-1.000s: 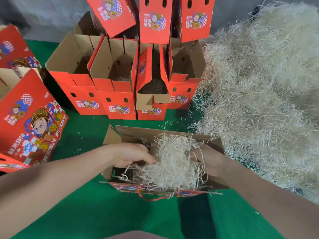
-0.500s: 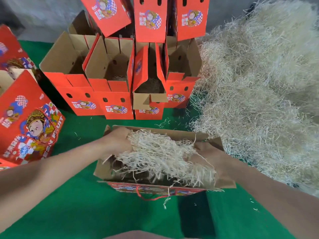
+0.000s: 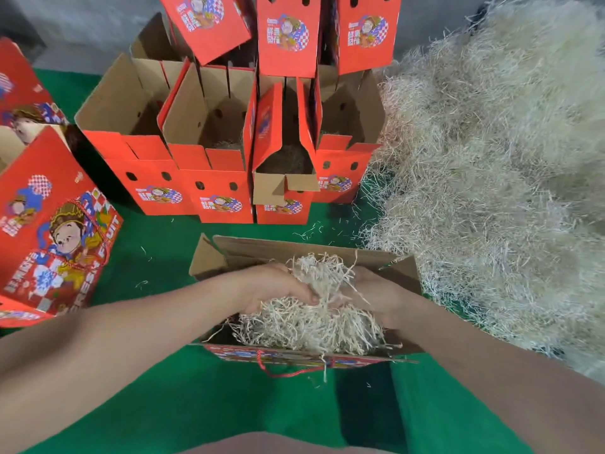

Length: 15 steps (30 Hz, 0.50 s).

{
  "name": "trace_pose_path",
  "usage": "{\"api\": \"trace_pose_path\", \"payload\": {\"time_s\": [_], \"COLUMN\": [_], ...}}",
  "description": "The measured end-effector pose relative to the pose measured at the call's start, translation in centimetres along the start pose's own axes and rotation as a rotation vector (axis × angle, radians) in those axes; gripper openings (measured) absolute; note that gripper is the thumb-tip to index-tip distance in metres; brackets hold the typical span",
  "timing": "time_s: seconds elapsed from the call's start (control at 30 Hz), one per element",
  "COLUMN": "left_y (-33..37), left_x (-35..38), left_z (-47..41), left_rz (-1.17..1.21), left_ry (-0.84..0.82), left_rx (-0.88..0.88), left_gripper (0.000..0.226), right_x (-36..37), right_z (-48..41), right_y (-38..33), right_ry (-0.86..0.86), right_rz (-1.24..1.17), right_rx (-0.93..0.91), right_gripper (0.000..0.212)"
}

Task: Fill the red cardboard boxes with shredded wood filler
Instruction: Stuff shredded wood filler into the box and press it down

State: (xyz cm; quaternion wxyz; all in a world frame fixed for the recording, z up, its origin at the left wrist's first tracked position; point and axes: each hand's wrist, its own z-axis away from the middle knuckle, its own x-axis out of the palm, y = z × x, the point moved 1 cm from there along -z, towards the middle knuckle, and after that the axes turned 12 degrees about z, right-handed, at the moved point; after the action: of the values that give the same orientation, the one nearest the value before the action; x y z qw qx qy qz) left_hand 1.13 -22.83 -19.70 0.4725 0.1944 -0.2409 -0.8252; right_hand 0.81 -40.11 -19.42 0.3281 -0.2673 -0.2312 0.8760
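Head view: the near red cardboard box point(image 3: 296, 248) stands open-topped on the green desk point(image 3: 196, 404), close in front of you, with its printed side and red cord handle point(image 3: 278, 373) facing you. A wad of shredded wood filler point(image 3: 304, 327) sits inside it, heaped above the rim at the middle and trailing a few strands over the near edge.

Your left hand point(image 3: 275, 286) rests palm-down on the wad from the left, fingers laid fairly flat and reaching to the centre: an open, pressing hand. Your right hand point(image 3: 376, 296) meets it from the right. Its fingers are buried in strands, so you cannot tell whether they pinch the filler or only push it.

Step in hand, as judged: settling and spreading the load in this box, not fetching more. The next move calls for pressing the heap down and out toward the left and right ends and tucking the overhanging strands inside. If the layer then looks short, reach to the loose filler heap point(image 3: 491, 165) just right of the box.

Beyond it stands a row of open boxes point(image 3: 212, 178), some showing a little filler at the bottom. Closed boxes point(image 3: 55, 240) lie at the left.
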Motion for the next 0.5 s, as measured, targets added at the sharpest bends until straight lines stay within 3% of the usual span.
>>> {"api": "trace_pose_path", "payload": {"time_s": [0.1,0.23,0.3,0.37,0.43,0.5], "left_y": [-0.2,-0.9,-0.8,-0.3,-0.1,-0.5], "left_x": [-1.4,-3.8,-3.4,-2.1,-0.8,-0.6], "left_z": [-0.4,-0.2,-0.2,-0.1,-0.3,-0.7], "left_rz": [-0.075,-0.15,-0.084,0.045,0.106,0.001], "left_ry": [0.165,0.267,0.172,0.024,-0.018,0.035], "left_rx": [0.083,0.101,0.079,0.041,-0.008,-0.008], "left_gripper": [0.072,0.077,0.084,0.097,0.111,0.107], "right_x": [-1.0,-2.9,-2.4,-1.3,0.0,0.2], "right_z": [0.5,0.6,0.2,-0.1,-0.5,-0.4], "right_y": [0.5,2.4,2.1,1.1,0.2,-0.1], "right_ry": [0.075,0.137,0.058,-0.021,-0.033,0.005], "right_rz": [0.075,-0.11,-0.161,-0.121,-0.066,-0.058], "right_rx": [0.023,0.054,0.029,0.018,-0.015,0.002], "right_gripper": [0.029,0.093,0.102,0.078,0.031,0.02]}}
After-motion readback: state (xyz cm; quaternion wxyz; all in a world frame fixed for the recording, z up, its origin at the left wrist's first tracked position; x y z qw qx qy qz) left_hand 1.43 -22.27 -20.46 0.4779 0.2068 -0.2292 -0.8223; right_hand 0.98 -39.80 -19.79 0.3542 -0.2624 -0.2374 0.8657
